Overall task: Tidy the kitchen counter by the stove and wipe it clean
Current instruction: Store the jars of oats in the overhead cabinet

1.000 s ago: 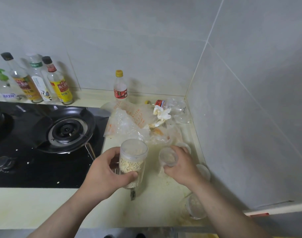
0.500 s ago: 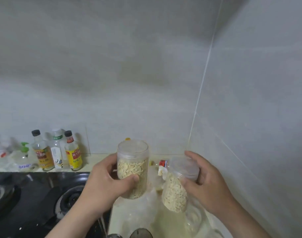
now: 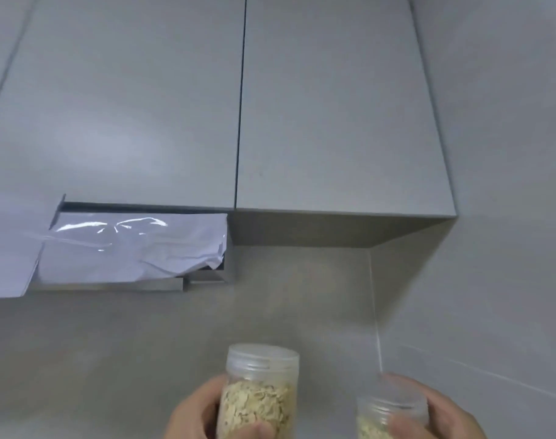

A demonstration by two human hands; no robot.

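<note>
Grips jar of flakes upright in left hand, thumb across its front; clutches second jar in right hand, near, not touching, below wall cabinet.

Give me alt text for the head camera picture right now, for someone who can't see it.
The left hand grips a clear lidded jar of pale flakes and the right hand grips a second jar, raised before a grey wall. Above hang closed grey cabinets, with crinkled plastic film under the left one.
</note>
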